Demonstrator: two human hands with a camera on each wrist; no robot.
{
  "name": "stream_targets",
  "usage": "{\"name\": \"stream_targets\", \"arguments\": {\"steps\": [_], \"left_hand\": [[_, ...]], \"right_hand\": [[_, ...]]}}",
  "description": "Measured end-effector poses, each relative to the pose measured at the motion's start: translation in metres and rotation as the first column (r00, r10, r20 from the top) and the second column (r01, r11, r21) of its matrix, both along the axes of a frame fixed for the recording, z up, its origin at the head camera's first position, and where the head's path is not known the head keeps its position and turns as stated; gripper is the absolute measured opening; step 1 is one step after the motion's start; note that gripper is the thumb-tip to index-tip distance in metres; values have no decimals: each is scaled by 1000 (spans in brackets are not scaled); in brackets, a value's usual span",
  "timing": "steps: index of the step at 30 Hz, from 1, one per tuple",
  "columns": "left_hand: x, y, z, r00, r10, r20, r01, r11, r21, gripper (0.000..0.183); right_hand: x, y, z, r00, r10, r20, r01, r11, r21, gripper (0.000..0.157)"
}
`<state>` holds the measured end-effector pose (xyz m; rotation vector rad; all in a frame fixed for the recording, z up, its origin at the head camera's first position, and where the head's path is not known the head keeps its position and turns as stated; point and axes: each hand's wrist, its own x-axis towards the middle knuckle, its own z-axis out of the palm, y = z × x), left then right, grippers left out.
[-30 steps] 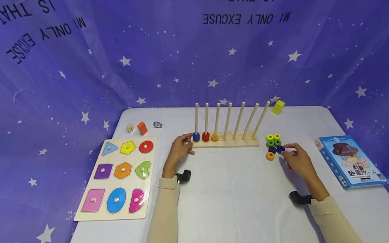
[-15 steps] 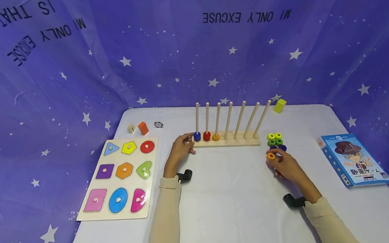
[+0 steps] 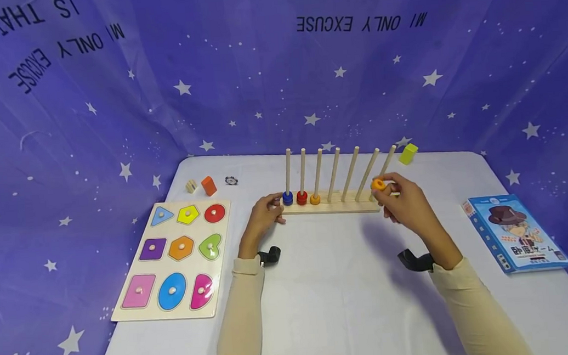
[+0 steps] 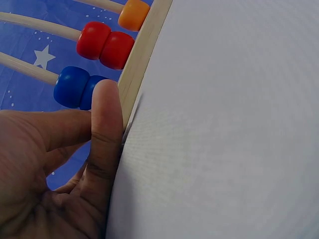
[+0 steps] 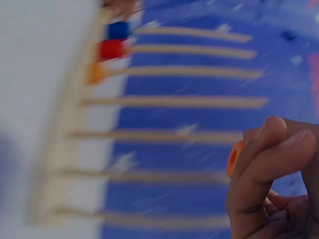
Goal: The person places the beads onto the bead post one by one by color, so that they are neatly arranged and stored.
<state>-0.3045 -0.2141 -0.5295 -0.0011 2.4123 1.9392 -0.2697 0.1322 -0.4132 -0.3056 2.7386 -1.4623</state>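
A wooden peg rack (image 3: 331,209) with a row of upright pegs stands on the table. Its leftmost peg carries two blue beads (image 4: 71,87), the one beside it two red beads (image 4: 117,51), and the third a single orange bead (image 3: 315,200). At the rack's left end my left hand (image 3: 262,217) grips the base between thumb and fingers, close to the blue beads. My right hand (image 3: 408,204) pinches another orange bead (image 3: 375,187) between thumb and fingertips, raised in front of the rightmost pegs. Behind this hand the loose beads are hidden.
A shape puzzle board (image 3: 170,251) lies at the left. Behind it are a small striped block (image 3: 191,186), an orange block (image 3: 209,186) and a round black-and-white piece (image 3: 231,180). A yellow-green block (image 3: 408,154) stands at the back right, a blue game box (image 3: 515,233) at the right.
My right hand moved from a dark blue bead to the loose orange bead, took it, and carried it up and left to the rack's right end. The left hand kept its hold.
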Motion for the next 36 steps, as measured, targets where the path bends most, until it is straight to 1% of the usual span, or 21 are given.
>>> {"name": "stream_targets", "arguments": {"steps": [3,5,7,9,11,14,18,22,26,28,30,33,36], "left_hand": [[1,0,1,1000,3,4,-3,1000,8,44],[1,0,2,1000,2,4,-2,1000,9,43],[1,0,3,1000,4,4,-4,1000,4,43],[1,1,3,1000,4,-2,-4,1000,-5,43],[0,1,3,1000,-3,-2,3,1000,-19,43],[-1,1,2,1000,-18,2,18,999,-26,44],[0,1,3,1000,-15,10,15,999,-33,45],[1,0,3,1000,-4,12,4,999,-51,45],[2,-2,3,1000,2,11,-1,999,-54,45],[1,-3,2,1000,5,10,-5,999,-48,45],[1,-3,2,1000,3,11,-2,999,-38,45],[1,-3,1,1000,-6,15,6,1000,-23,45],[1,-4,2,1000,-7,11,7,1000,-17,45]], "right_hand": [[-6,-26,39,999,34,-41,-35,999,-35,44],[-11,-44,59,995,71,-63,-74,996,-44,43],[-17,-60,72,991,106,-78,-109,993,-40,43],[-25,-74,80,988,127,-83,-129,991,-22,43],[-32,-86,84,988,131,-84,-132,991,1,43],[-41,-98,84,989,126,-74,-123,992,38,42],[-49,-106,80,988,138,-67,-133,989,66,42],[-53,-111,77,986,154,-59,-149,985,89,42],[-50,-113,78,985,162,-65,-155,983,101,51],[-47,-111,79,983,161,-85,-152,984,97,55],[-43,-106,80,983,151,-106,-143,986,81,55],[-34,-92,82,984,116,-138,-111,993,41,52],[-26,-70,82,986,63,-156,-68,997,-23,49]]}}
